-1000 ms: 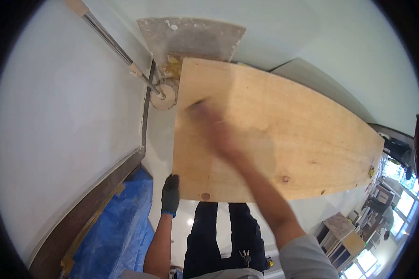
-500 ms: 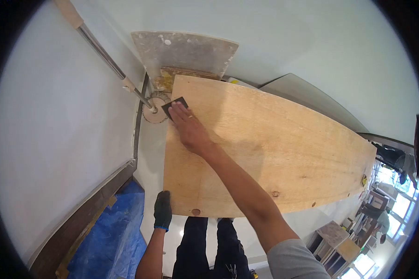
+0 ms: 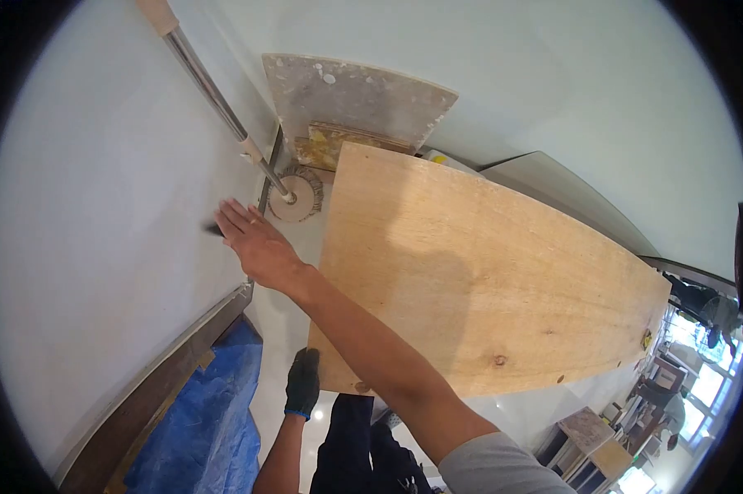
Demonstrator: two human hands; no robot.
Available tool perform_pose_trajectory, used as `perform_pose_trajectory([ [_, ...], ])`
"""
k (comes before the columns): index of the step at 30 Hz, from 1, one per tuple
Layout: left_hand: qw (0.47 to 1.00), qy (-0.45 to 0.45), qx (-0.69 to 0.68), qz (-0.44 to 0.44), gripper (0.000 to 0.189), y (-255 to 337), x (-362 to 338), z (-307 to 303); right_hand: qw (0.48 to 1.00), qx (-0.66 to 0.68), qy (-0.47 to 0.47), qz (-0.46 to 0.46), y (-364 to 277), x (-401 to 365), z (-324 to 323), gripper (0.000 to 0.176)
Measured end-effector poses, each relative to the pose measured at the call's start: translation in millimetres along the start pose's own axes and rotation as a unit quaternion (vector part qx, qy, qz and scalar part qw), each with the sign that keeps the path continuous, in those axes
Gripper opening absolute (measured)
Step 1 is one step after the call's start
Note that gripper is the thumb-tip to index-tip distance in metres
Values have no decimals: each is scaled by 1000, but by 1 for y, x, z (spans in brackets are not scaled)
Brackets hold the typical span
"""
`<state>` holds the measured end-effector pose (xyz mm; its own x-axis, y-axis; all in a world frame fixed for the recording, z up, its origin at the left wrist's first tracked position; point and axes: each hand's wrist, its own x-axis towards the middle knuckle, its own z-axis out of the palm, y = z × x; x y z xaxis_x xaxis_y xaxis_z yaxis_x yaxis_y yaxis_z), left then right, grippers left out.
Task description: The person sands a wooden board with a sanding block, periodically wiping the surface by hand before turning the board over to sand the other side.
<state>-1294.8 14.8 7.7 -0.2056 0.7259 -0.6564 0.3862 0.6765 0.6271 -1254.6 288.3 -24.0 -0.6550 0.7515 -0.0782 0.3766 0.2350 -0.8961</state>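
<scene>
A large plywood board with a few knots lies in front of me. My right hand, bare with a ring on one finger, is held out past the board's left edge, apart from it. Its fingers are closed on a dark piece of sandpaper, mostly hidden behind them and blurred. My left hand, in a dark glove with a blue cuff, grips the board's near left corner; its fingertips are hard to make out.
A mop with a metal pole leans at the left wall. A stained panel stands behind the board. Blue plastic sheeting lies lower left. A person and a wooden-topped bench are far right.
My right hand has lifted off the board's far left corner and swung left and toward me with the sandpaper. My left hand stays at the near corner. The view has shifted slightly.
</scene>
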Motion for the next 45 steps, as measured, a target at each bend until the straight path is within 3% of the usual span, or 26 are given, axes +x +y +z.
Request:
perform_pose_trajectory([
  [3,999,6,-33,-14,47,5,-3,3,971,-113,208,27,20,-74,-57,49],
  [7,995,21,-84,-52,48,20,-7,-1,825,-228,470,213,121,-221,-185,48],
  [9,995,13,-75,-71,48,21,-8,-2,803,-252,478,253,146,-209,-165,48],
  [11,995,23,-69,-75,49,14,-6,3,820,-280,442,233,141,-141,-108,50],
  [13,997,15,-54,-51,49,-7,-3,7,908,-192,351,122,69,-45,-29,52],
  [14,998,7,-50,-39,50,-15,-3,10,979,-50,180,76,29,-19,-15,52],
  [15,997,-11,-45,-63,49,-10,-4,5,995,96,-4,31,2,-9,-13,53],
  [18,987,-35,-138,-69,49,-7,-2,-1,986,-68,154,8,-9,-40,-51,51],
  [22,987,25,-152,-50,44,1,-5,3,851,-266,430,140,109,-178,-189,50],
  [25,990,10,-90,-105,36,16,-4,0,861,-297,395,125,152,-171,-106,52],
  [26,994,21,-90,-53,36,3,-4,7,863,-307,384,118,104,-141,-79,53],
  [27,996,30,-88,-3,36,-20,-3,14,920,-207,264,203,41,-118,-24,53],
  [28,994,36,-86,48,37,-39,-5,17,955,-236,125,130,21,-111,40,56],
  [29,993,12,-93,69,40,-42,-1,8,960,118,-159,197,-42,-96,45,58],
  [30,889,-4,-445,-108,55,-42,-5,6,988,52,-86,121,-41,-100,44,58],
  [32,862,11,-472,-187,75,-45,-9,-10,994,-79,57,-43,-39,-102,51,58],
  [33,859,-4,-476,-187,87,-53,-14,-14,984,-128,117,-34,-22,-101,15,57],
  [36,796,-90,-556,-222,90,-68,-30,-4,915,-257,305,55,73,-105,-136,54],
  [38,693,-151,-671,-217,90,-60,-34,-1,872,-334,345,91,118,-116,-172,53],
  [40,605,-173,-748,-212,89,-61,-33,-3,885,-351,298,75,109,-129,-101,51],
  [42,542,-156,-796,-219,88,-67,-34,3,939,-296,165,53,44,-163,14,50],
  [43,538,-143,-803,-212,89,-69,-38,5,971,-223,68,42,2,-188,62,50],
  [44,534,-129,-809,-209,90,-77,-44,5,990,-61,-69,109,-34,-211,96,51],
  [45,530,-113,-814,-210,92,-93,-58,5,988,-44,-102,110,-48,-222,92,51],
])
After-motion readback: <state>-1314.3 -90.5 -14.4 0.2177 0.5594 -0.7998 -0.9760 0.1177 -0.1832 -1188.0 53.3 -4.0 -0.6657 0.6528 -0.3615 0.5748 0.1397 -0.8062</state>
